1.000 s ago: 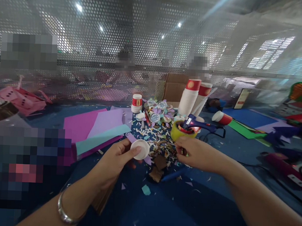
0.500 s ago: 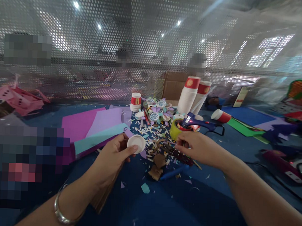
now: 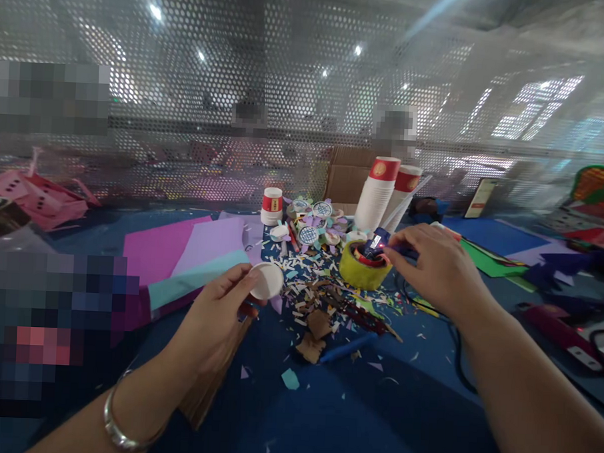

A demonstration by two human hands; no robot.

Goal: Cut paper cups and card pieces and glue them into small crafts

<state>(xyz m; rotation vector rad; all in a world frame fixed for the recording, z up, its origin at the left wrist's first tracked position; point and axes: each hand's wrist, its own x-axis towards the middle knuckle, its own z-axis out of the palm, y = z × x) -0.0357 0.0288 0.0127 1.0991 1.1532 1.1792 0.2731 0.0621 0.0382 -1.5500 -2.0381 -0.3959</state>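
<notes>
Left hand [image 3: 212, 323] pinched a small white paper cup [image 3: 266, 281] between thumb and fingers, above the paper scraps [image 3: 323, 301] on the blue table [image 3: 324, 414]. Right hand [image 3: 437, 269] lay over the blue glue gun [image 3: 379, 242] resting on the yellow tape roll [image 3: 363, 272]; I could not tell whether its fingers gripped.

Craft workshop: coloured paper sheets [image 3: 190, 255], paper scraps [image 3: 324, 287], stacked cups [image 3: 378, 193]

Paper sheets [image 3: 190, 255] lie left on the worktop [image 3: 324, 414], scraps [image 3: 323, 301] heaped in the middle. Tape roll [image 3: 363, 272] sits right of the scraps, glue gun [image 3: 381, 243] on it, stacked cups [image 3: 378, 193] behind.
</notes>
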